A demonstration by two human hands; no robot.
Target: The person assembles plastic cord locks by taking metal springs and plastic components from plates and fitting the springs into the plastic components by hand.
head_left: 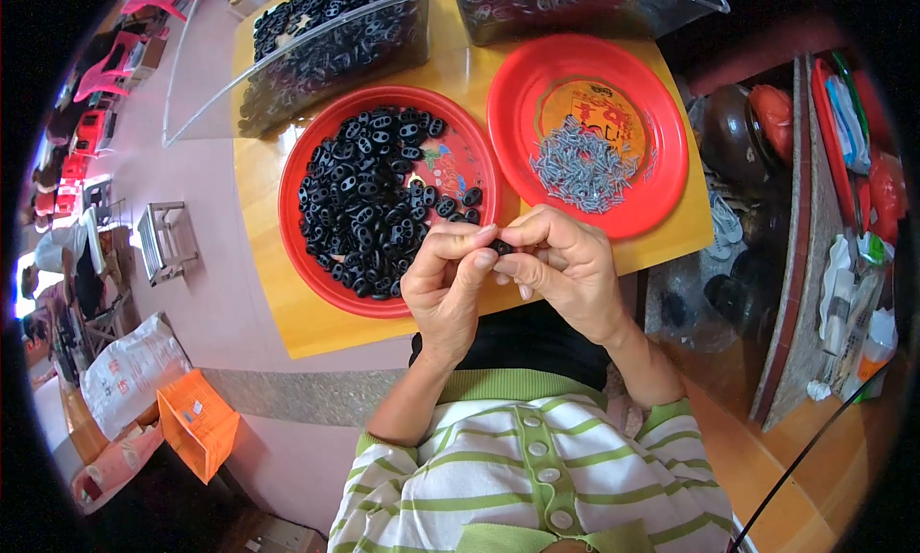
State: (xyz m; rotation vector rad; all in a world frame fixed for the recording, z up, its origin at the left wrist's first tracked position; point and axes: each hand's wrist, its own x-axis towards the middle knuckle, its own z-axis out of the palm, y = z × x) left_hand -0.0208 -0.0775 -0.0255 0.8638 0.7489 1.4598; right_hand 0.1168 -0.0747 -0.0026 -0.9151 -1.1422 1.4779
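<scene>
Close together over the near edge of the table, my left hand [450, 280] and my right hand [565, 265] pinch one small black plastic piece [502, 247] between thumbs and fingertips. Most of that piece is hidden by the fingers. Just beyond my left hand, a red plate [290, 241] carries a heap of black oval two-holed pieces [359, 189], which look like cord locks. Past my right hand stands a second red plate [661, 184] with a pile of thin silvery metal pieces [585, 165], too small to tell whether springs or pins.
Two clear plastic bins [335, 55] [585, 7] with more black pieces stand at the far side of the yellow table [316, 337]. A metal stool [166, 241] and an orange box [196, 424] are on the floor at left. Shelves with bags [853, 294] lie at right.
</scene>
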